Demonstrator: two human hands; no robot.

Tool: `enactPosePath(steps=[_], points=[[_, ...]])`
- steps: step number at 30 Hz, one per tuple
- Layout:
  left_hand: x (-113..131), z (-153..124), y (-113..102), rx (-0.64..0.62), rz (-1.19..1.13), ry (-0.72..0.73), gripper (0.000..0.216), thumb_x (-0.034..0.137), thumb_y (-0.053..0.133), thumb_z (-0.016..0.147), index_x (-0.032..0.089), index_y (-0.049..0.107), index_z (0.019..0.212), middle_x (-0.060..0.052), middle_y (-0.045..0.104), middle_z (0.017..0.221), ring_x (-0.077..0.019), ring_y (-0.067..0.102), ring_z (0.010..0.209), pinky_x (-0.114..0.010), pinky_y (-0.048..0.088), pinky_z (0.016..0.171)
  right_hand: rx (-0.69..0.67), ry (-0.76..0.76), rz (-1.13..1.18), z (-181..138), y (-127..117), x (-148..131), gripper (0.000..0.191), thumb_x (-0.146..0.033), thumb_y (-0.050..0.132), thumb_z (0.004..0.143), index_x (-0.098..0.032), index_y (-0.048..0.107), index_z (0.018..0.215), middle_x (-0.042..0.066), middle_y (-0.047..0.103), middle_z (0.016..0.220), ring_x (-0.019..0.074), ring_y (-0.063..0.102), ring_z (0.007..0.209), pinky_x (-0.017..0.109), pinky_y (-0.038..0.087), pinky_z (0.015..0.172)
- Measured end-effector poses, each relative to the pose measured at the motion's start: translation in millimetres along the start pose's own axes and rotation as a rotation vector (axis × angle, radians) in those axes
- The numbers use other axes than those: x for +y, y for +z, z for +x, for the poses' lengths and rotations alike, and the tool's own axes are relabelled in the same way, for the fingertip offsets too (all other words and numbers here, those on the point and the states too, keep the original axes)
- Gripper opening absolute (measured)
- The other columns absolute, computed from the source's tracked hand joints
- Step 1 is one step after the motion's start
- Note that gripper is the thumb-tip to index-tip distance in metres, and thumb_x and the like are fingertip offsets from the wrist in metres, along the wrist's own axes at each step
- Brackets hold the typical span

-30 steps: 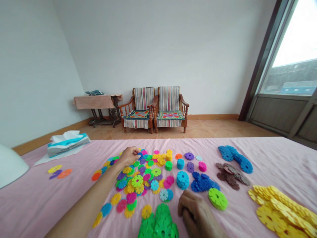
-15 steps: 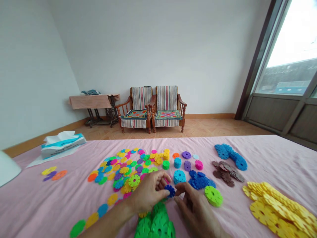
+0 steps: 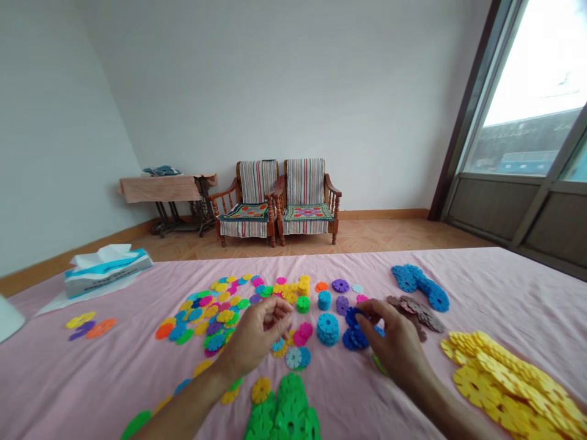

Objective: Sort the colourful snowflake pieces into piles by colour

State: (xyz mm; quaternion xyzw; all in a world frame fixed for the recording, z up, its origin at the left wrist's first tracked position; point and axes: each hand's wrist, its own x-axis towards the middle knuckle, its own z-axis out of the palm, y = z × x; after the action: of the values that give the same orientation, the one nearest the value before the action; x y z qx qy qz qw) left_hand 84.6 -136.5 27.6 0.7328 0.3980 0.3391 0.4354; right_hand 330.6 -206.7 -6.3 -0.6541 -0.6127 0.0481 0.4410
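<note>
My right hand (image 3: 395,342) pinches a dark blue notched plastic disc (image 3: 353,315) over a pile of dark blue discs (image 3: 355,337). My left hand (image 3: 259,333) hovers at the right side of the mixed-colour discs, its fingers curled in; whatever they hold, if anything, is hidden. A stack of light blue discs (image 3: 328,330) stands between the hands. Pink discs (image 3: 302,333) and a pale blue disc (image 3: 293,358) lie close to my left fingertips. Nearest me is a heap of green discs (image 3: 287,415). A lime green disc (image 3: 380,365) is mostly covered by my right hand.
Brown discs (image 3: 419,313), blue discs (image 3: 419,284) and a large yellow pile (image 3: 509,385) lie to the right. Scattered mixed discs (image 3: 211,311) spread to the left on the pink cloth (image 3: 105,379). A tissue box (image 3: 107,272) sits at the far left.
My right hand has moved right and forward with the dark blue disc, from between my hands to the dark blue pile. My left hand has shifted slightly left and forward, away from the disc.
</note>
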Motion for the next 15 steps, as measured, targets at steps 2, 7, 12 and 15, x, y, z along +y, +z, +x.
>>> enactPosePath(steps=[2, 7, 12, 15], points=[[-5, 5, -8, 0.047, -0.002, -0.016, 0.020, 0.038, 0.061, 0.078, 0.020, 0.059, 0.085, -0.001, 0.066, 0.073, -0.0157, 0.065, 0.062, -0.025, 0.051, 0.055, -0.018, 0.036, -0.058, 8, -5, 16, 0.019, -0.030, 0.051, 0.082, -0.019, 0.066, 0.087, 0.003, 0.068, 0.071, 0.0194, 0.063, 0.065, 0.030, 0.046, 0.062], [-15, 14, -26, 0.121, 0.041, 0.000, 0.023, 0.041, 0.058, 0.077, 0.018, 0.057, 0.081, -0.001, 0.065, 0.069, -0.0150, 0.064, 0.057, -0.026, 0.051, 0.056, -0.020, 0.045, -0.115, 12, -8, 43, 0.016, -0.026, 0.052, 0.079, -0.022, 0.067, 0.075, 0.002, 0.067, 0.064, 0.0191, 0.060, 0.058, 0.029, 0.044, 0.057], [-26, 21, -52, 0.215, 0.177, 0.003, 0.026, 0.044, 0.054, 0.078, 0.018, 0.059, 0.084, -0.002, 0.066, 0.071, -0.0178, 0.065, 0.062, -0.027, 0.051, 0.057, 0.064, -0.014, -0.140, 7, -10, 23, 0.019, -0.032, 0.049, 0.084, -0.021, 0.065, 0.088, 0.007, 0.067, 0.083, 0.0236, 0.061, 0.075, 0.036, 0.045, 0.070], [-36, 25, -81, 0.291, 0.331, -0.028, 0.032, 0.047, 0.051, 0.079, 0.018, 0.061, 0.087, -0.006, 0.071, 0.084, -0.0224, 0.068, 0.079, -0.031, 0.053, 0.071, 0.039, -0.123, -0.037, -10, 0, -3, 0.019, -0.030, 0.045, 0.091, -0.022, 0.061, 0.087, 0.004, 0.065, 0.077, 0.0189, 0.060, 0.068, 0.029, 0.044, 0.063]])
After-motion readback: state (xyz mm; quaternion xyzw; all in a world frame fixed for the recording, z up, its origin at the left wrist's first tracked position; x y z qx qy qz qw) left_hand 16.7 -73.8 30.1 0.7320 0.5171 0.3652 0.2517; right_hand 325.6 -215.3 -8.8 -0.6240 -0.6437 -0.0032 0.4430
